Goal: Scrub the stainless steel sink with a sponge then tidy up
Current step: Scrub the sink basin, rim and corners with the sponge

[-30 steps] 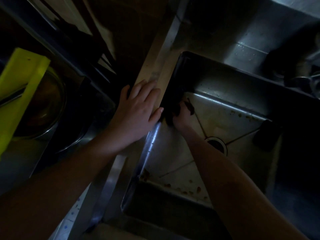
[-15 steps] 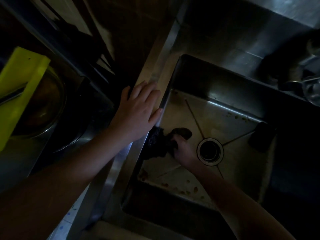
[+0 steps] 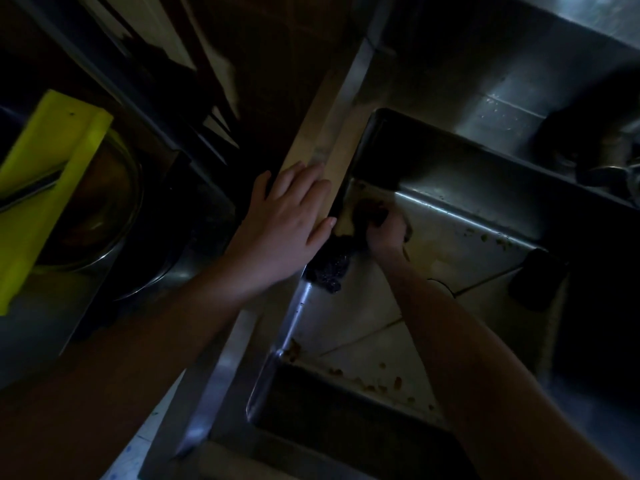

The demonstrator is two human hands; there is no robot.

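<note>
The sink (image 3: 450, 188) was mid-scrub, and the stroke had just reversed; half a second before, the right hand (image 3: 386, 233) had been low on the floor of the basin beside the drain, and it had now gone back up into the far left corner, where it had also been a second before; the drain lay hidden under the forearm. I judged this to be back-and-forth rubbing along the left wall, with much of the floor not yet done. The right hand's fingers were curled round the dark sponge (image 3: 332, 268), which trailed against the left wall. The left hand (image 3: 287, 223) had stayed flat on the left rim, fingers straight and close together, bracing.

Inside the sink, brown food scraps (image 3: 363, 382) lay along the near edge, with more by the far right wall; a dark block (image 3: 536, 278) sat at the right side, too dim to identify. On the counter to the left, a metal bowl (image 3: 114, 216) sat under a yellow-green board (image 3: 45, 188); its contents could not be made out.
</note>
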